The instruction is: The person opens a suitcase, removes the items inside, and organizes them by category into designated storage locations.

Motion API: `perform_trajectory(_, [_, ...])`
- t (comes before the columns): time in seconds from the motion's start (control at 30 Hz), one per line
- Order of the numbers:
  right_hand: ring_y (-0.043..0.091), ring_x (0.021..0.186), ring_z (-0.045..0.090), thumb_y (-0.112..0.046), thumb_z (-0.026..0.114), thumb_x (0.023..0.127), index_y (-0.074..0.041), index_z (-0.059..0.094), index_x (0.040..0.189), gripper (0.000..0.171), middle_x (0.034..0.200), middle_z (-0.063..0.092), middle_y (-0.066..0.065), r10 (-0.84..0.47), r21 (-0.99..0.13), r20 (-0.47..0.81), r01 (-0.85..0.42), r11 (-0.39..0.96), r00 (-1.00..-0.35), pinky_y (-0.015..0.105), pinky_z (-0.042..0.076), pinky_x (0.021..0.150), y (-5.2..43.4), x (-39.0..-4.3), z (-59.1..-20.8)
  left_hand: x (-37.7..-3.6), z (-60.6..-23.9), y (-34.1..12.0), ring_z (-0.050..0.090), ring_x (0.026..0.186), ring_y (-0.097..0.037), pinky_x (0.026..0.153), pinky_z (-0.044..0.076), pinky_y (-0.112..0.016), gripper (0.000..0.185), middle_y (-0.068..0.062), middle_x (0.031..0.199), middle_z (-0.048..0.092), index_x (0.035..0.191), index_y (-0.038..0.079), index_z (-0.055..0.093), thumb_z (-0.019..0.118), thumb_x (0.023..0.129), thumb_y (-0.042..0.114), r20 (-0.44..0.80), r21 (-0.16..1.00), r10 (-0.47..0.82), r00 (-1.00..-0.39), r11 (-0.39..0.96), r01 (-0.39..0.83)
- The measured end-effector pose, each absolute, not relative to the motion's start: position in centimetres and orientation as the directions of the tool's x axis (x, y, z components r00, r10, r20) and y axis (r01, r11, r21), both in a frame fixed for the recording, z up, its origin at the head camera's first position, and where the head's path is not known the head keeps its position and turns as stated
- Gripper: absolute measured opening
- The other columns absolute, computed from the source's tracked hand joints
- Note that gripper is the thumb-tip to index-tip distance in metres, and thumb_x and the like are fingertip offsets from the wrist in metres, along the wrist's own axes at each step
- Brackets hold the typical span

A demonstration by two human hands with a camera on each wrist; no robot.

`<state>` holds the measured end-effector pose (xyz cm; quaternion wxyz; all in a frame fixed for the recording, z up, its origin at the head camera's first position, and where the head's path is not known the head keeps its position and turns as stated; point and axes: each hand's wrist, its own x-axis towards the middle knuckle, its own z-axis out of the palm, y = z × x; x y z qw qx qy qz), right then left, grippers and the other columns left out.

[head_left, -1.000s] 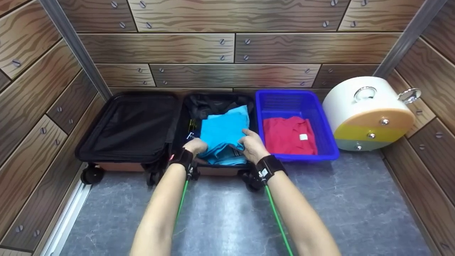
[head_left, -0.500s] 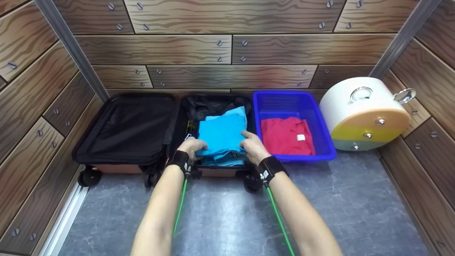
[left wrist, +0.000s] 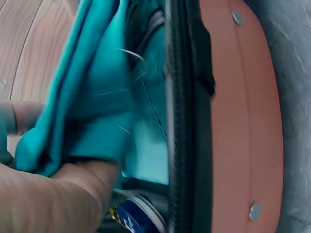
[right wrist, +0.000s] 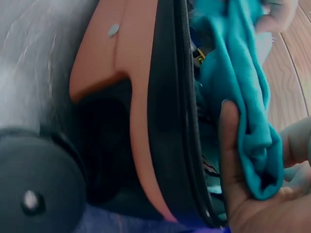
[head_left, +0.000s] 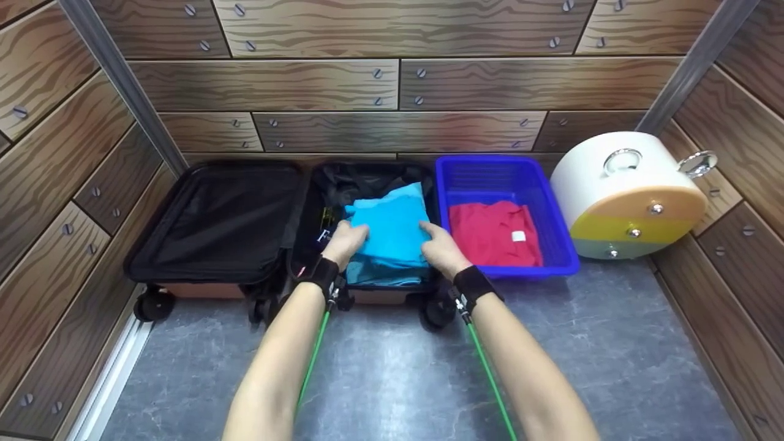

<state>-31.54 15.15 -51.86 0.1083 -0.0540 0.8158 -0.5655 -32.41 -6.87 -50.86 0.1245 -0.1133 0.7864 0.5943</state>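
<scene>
Cloth (head_left: 392, 229) of a bright, even blue is forming a rough folded rectangle between the person's two hands, over the salmon-and-black suitcase half (head_left: 376, 297) beside the basket. Its upper face is looking fairly smooth, while one far corner is tapering to a point on the right and a paler layer is peeking out along the far edge. In the wrist views the colour is turning teal: thin lines of stitching are crossing the fabric, and thick, soft layers are doubling over in rounded folds. Left grip (head_left: 344, 242) is pinching one side of the cloth; right grip (head_left: 442, 250) is pinching the other, thumb and fingers on opposite faces. Beneath the near edge, more blue fabric (head_left: 383, 277) is lying crumpled in the suitcase. Just beside it, a red garment (head_left: 493, 233) with a white tag (head_left: 519, 236) is resting in the blue basket (head_left: 568, 269).
</scene>
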Motion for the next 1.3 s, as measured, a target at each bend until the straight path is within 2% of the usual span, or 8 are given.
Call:
perform_trajectory(0.2, [0.033, 0.153, 0.017, 0.017, 0.036, 0.079, 0.009, 0.030, 0.155, 0.077, 0.163, 0.025, 0.025, -0.222, -0.895, -0.016, -0.085, 0.438, -0.975, 0.040, 0.016, 0.124, 15.9, -31.9, -51.3, -32.6, -50.1, -5.6, 0.048, 0.083, -0.015, 0.077, 0.043, -0.028, 0.077, -0.012, 0.168, 0.016, 0.166, 0.017, 0.004, 0.044, 0.101, 0.004, -0.214, 0.931, 0.053, -0.975, 0.312, -0.188])
perform_trajectory(0.3, [0.032, 0.154, 0.017, 0.018, 0.038, 0.079, 0.008, 0.030, 0.156, 0.077, 0.165, 0.022, 0.024, -0.222, -0.854, 0.034, -0.144, 0.501, -0.974, 0.040, 0.015, 0.125, 16.3, -32.2, -50.9, -32.5, -49.6, -5.1, 0.036, 0.063, -0.017, 0.058, 0.036, -0.030, 0.071, -0.009, 0.170, 0.016, 0.166, 0.022, 0.012, 0.040, 0.103, 0.002, -0.161, 0.930, 0.116, -0.980, 0.350, -0.111])
perform_trajectory(0.4, [0.031, 0.154, 0.016, 0.018, 0.040, 0.080, 0.004, 0.030, 0.157, 0.078, 0.167, 0.019, 0.020, -0.225, -0.798, 0.084, -0.201, 0.568, -0.971, 0.039, 0.013, 0.125, 16.9, -32.3, -50.5, -32.3, -49.0, -4.6, 0.057, 0.103, -0.019, 0.081, 0.047, -0.031, 0.061, -0.012, 0.168, 0.021, 0.163, 0.016, 0.028, 0.038, 0.104, 0.004, -0.105, 0.913, 0.137, -0.985, 0.407, -0.041])
perform_trajectory(0.5, [0.029, 0.154, 0.016, 0.019, 0.040, 0.082, 0.000, 0.029, 0.159, 0.080, 0.169, 0.017, 0.015, -0.223, -0.760, 0.121, -0.235, 0.606, -0.967, 0.040, 0.013, 0.125, 17.6, -32.5, -50.1, -32.2, -48.6, -4.1, 0.024, 0.150, -0.025, 0.116, 0.031, -0.036, 0.055, -0.018, 0.167, 0.020, 0.160, 0.008, 0.034, 0.038, 0.105, 0.007, -0.077, 0.897, 0.152, -0.985, 0.443, -0.001])
perform_trajectory(0.7, [0.031, 0.153, 0.020, 0.019, 0.041, 0.083, -0.003, 0.029, 0.160, 0.081, 0.169, 0.017, 0.011, -0.193, -0.692, 0.211, -0.286, 0.663, -0.958, 0.044, 0.041, 0.110, 19.8, -32.8, -49.7, -32.3, -48.0, -2.7, 0.009, 0.155, -0.031, 0.124, 0.017, -0.044, 0.054, -0.020, 0.168, 0.013, 0.162, 0.010, 0.028, 0.035, 0.109, 0.011, -0.065, 0.918, 0.223, -0.973, 0.395, 0.030])
perform_trajectory(0.9, [0.031, 0.151, 0.026, 0.016, 0.043, 0.085, -0.010, 0.029, 0.162, 0.082, 0.170, 0.017, 0.005, -0.116, -0.650, 0.275, -0.273, 0.709, -0.954, 0.039, 0.045, 0.060, 22.1, -32.9, -49.5, -32.1, -47.7, -0.7, 0.018, 0.153, -0.032, 0.110, 0.038, -0.046, 0.059, -0.017, 0.170, 0.002, 0.164, 0.019, 0.023, 0.035, 0.108, 0.006, -0.017, 0.944, 0.290, -0.957, 0.321, 0.081])
perform_trajectory(1.17, [0.036, 0.150, 0.026, 0.015, 0.042, 0.083, -0.009, 0.026, 0.162, 0.084, 0.171, 0.014, 0.009, -0.056, -0.593, 0.273, -0.214, 0.776, -0.960, 0.041, 0.045, 0.059, 25.4, -33.0, -49.6, -32.2, -48.1, 2.8, -0.003, 0.156, -0.027, 0.123, 0.018, -0.044, 0.067, -0.016, 0.170, 0.003, 0.164, 0.019, 0.023, 0.039, 0.102, -0.001, -0.007, 0.955, 0.334, -0.942, 0.281, 0.093])
perform_trajectory(1.3, [0.040, 0.151, 0.021, 0.015, 0.041, 0.083, -0.007, 0.025, 0.162, 0.084, 0.170, 0.013, 0.012, -0.043, -0.563, 0.234, -0.171, 0.808, -0.971, 0.052, 0.052, 0.076, 26.9, -32.8, -50.0, -32.1, -48.6, 4.5, -0.002, 0.156, -0.027, 0.123, 0.017, -0.043, 0.066, -0.015, 0.171, 0.004, 0.164, 0.015, 0.020, 0.040, 0.102, 0.001, -0.033, 0.957, 0.367, -0.930, 0.281, 0.077])
